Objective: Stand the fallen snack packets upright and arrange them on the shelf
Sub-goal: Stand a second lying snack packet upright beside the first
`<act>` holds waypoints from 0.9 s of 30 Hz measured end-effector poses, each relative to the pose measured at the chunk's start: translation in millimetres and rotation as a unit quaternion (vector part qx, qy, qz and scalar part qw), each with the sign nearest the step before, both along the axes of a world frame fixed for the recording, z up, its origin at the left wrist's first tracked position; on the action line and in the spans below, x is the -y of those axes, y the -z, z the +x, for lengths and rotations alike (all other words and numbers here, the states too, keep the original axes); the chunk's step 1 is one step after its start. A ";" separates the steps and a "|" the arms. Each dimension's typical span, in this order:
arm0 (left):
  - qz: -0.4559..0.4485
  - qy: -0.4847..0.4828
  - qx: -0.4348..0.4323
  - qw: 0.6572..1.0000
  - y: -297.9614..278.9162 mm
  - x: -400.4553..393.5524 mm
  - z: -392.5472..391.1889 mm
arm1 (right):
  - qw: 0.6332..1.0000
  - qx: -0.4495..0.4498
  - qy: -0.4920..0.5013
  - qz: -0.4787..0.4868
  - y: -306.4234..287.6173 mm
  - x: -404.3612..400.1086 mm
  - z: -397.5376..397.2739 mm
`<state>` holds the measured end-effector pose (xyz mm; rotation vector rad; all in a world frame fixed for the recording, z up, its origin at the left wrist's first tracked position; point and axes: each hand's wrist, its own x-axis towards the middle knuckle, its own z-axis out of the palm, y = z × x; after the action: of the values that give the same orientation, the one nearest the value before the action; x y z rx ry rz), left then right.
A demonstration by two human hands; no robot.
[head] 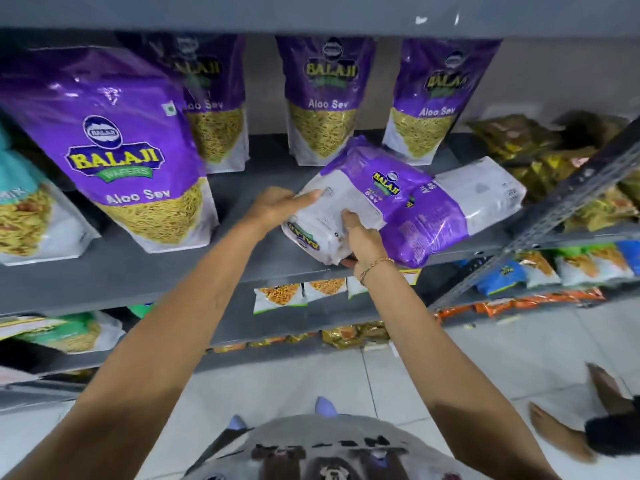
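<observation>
A fallen purple-and-white Aloo Sev packet (363, 199) lies on its side on the grey shelf (138, 271), with its back facing up. My left hand (277, 204) grips its near left edge and my right hand (362, 242) holds its front corner from below. Under and beside it lie two more fallen packets (485, 195). A large Aloo Sev packet (121, 150) stands upright at the front left. Three others (323, 98) stand in a row at the back of the shelf.
A teal mix packet (24, 209) stands at the far left. Gold packets (526, 143) are heaped at the right behind a slanted metal upright (561, 209). Lower shelves hold small packets (280, 299). Another person's feet (561, 431) are on the tiled floor at lower right.
</observation>
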<state>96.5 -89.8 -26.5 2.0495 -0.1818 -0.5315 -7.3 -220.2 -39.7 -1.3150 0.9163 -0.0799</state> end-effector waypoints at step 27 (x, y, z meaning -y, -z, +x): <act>-0.091 -0.224 0.277 0.930 19.1 -14.5 -34.6 | 0.902 0.238 -0.311 -0.181 13.3 36.7 74.3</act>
<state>61.9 -75.2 -45.6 1.9259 -0.0844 0.3449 67.0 -256.9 -53.0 -1.7783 0.0353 -0.0689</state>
